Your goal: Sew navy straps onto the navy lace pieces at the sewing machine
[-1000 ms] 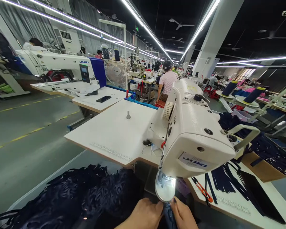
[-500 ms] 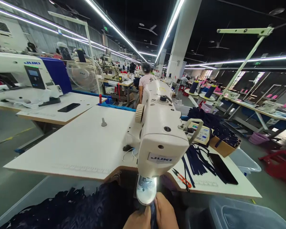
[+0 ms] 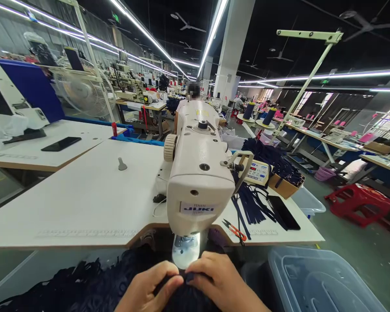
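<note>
A white JUKI sewing machine points toward me, its lit metal arm end sticking out below the head. Just under that end, my right hand pinches a small navy fabric strip between thumb and fingers. Close beside it is my left hand, thumb and forefinger tips nearly together near the same strip; whether they grip it is hard to see. Below and to the left lies a heap of navy strips, partly hidden by my hands.
Orange-handled thread snips, more navy strips and a dark phone lie on the right of the white table. A grey metal piece is on the left. A clear plastic bin stands at lower right.
My view has shifted to the right. Both hands have come up below the machine's arm end and turned so that their fingertips face each other, with the navy strip now showing at my right fingertips.
</note>
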{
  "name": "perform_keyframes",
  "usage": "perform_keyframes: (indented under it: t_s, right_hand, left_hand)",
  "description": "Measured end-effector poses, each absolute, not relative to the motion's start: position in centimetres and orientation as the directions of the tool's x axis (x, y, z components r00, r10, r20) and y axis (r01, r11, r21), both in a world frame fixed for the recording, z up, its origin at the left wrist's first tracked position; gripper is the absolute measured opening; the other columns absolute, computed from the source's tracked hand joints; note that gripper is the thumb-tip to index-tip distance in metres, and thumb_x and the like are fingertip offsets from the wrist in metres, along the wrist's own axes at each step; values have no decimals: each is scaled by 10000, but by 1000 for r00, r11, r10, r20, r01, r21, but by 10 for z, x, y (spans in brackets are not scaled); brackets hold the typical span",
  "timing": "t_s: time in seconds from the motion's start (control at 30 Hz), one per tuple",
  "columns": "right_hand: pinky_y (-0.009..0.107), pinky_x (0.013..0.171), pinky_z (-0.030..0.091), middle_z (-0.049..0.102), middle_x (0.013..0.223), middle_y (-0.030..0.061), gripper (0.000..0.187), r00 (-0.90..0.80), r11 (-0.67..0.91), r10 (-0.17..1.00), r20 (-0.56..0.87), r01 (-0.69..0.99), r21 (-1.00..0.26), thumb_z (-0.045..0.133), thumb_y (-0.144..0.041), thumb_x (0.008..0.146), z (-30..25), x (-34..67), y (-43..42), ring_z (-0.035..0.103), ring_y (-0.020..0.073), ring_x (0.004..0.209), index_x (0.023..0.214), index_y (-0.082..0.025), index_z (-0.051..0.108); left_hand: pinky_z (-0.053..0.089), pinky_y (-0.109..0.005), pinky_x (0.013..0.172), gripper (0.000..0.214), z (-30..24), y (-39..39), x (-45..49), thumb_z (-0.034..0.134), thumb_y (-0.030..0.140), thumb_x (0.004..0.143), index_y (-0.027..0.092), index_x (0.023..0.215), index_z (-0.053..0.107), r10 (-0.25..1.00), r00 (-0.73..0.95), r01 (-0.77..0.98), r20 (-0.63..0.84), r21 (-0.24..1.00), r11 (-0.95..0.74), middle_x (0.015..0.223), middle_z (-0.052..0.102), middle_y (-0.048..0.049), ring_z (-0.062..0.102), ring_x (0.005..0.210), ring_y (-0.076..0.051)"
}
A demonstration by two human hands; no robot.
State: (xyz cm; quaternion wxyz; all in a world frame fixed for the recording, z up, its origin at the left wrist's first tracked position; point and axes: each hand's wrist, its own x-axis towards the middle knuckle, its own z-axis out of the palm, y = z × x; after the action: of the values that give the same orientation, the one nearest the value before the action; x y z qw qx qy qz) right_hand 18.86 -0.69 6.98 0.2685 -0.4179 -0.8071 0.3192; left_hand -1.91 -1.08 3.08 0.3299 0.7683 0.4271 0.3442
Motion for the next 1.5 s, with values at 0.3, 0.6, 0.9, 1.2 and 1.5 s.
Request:
perform_keyframes:
  t_s: [0.3, 0.6, 0.9, 1.2, 1.5]
  right_hand:
    - [206, 514, 297, 378, 530, -103, 65, -47, 76, 997, 64, 339, -938, 521, -249, 842, 41, 166, 17, 348, 97, 487, 855, -202, 479]
    - [206, 486, 270, 349, 503, -116, 80, -120, 22, 993, -5, 222, -975, 477, -231, 843, 42, 181, 44, 327, 99, 462, 917, -206, 464]
    - [236, 593, 369, 489, 535, -54, 79, -111, 184, 983, 147, 532, -826, 477, -153, 796, 52, 182, 58, 521, 155, 616, 763, -205, 526]
    - [243, 632, 419, 554, 575, -24, 156, -126, 233, 972, 197, 573, -786, 457, -110, 777, 53, 181, 61, 589, 182, 706, 773, -213, 575]
    - [237, 650, 429, 574, 589, -17, 145, -150, 240, 971, 187, 617, -750, 457, -117, 786, 59, 180, 59, 600, 182, 725, 759, -211, 564]
  left_hand:
    - [298, -254, 1080, 456, 22, 5, -18, 360, 104, 930, 211, 1369, 424, 454, 588, 612, 669, -1, -791, 1274, 615, -11, 500, 1223, -101]
    - [281, -304, 950, 394, 28, -6, -2, 419, 171, 920, 314, 1269, 534, 631, 421, 744, 652, 151, -651, 1206, 661, 43, 591, 1109, -124]
    - [315, -390, 861, 360, 33, -9, 14, 324, 193, 960, 316, 1145, 608, 706, 286, 836, 648, 191, -514, 1174, 675, 75, 612, 1063, -166]
    - [333, -398, 834, 371, 38, -11, 17, 375, 130, 910, 255, 1165, 614, 712, 325, 865, 623, 109, -490, 1199, 663, 58, 612, 1052, -184]
    - [337, -405, 844, 383, 38, -12, 20, 364, 108, 908, 243, 1149, 628, 716, 290, 864, 635, 149, -482, 1184, 672, 49, 618, 1043, -195]
